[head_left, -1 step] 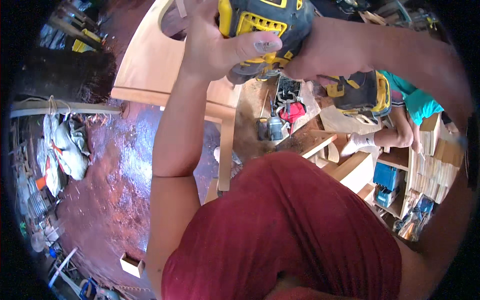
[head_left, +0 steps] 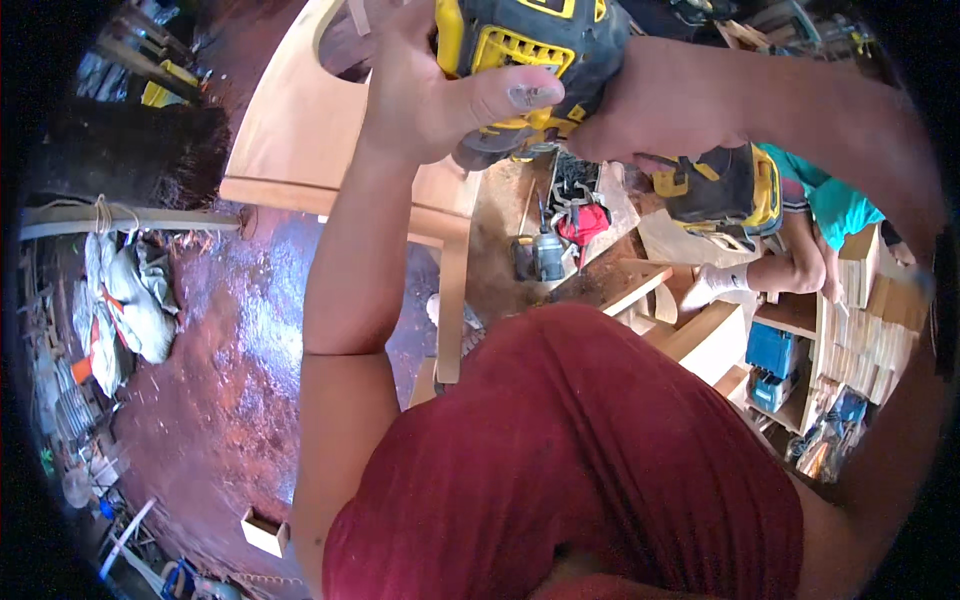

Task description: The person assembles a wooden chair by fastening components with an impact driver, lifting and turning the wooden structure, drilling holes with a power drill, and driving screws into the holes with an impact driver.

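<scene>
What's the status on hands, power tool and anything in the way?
Left hand, right hand: both on yellow-and-black power tool. Left forearm hides part of wooden panel.

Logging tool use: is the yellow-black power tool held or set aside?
Held: the left hand and right hand both grip the power tool.

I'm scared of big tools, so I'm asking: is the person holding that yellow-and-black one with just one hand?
No, the left hand and right hand are both on the yellow-and-black tool.
</scene>
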{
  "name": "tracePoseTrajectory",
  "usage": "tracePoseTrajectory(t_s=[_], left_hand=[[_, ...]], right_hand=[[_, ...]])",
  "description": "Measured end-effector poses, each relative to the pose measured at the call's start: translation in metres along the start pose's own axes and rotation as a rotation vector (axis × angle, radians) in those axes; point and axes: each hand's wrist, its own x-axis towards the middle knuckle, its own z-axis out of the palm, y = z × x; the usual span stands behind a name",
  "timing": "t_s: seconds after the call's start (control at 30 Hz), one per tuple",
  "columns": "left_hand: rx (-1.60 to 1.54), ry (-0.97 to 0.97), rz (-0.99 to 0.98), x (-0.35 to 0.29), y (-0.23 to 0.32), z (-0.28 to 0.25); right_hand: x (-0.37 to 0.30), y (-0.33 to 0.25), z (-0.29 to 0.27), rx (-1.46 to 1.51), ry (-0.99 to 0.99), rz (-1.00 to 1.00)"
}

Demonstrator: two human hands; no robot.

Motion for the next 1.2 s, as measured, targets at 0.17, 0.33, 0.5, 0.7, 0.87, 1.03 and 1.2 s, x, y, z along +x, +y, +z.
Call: tracePoseTrajectory(t_s=[0.17, 0.33, 0.5, 0.7, 0.87, 1.03, 1.2], left_hand=[[-0.078, -0.128, -0.065, 0.005, -0.012, -0.007], [0.065, -0.089, 0.011, -0.012, -0.019, -0.047], [0.1, -0.092, 0.098, -0.006, -0.032, -0.033], [0.051, -0.108, 0.117, -0.006, -0.036, -0.038], [0.019, -0.053, -0.013, -0.014, -0.036, -0.041], [-0.015, -0.059, 0.031, -0.014, -0.031, -0.043], [0.083, -0.118, 0.068, -0.009, -0.036, -0.04]], right_hand=[[-0.006, 0.006, 0.003, -0.022, -0.026, 0.018], [0.021, 0.005, 0.005, 0.004, -0.076, -0.116], [0.007, 0.021, 0.011, 0.076, -0.004, -0.098], [0.011, 0.023, 0.016, 0.069, 0.036, -0.186], [0.009, 0.008, 0.008, -0.065, -0.045, -0.147], [0.017, 0.005, 0.01, -0.006, -0.052, -0.152], [0.004, 0.007, 0.01, -0.027, -0.012, -0.189]])
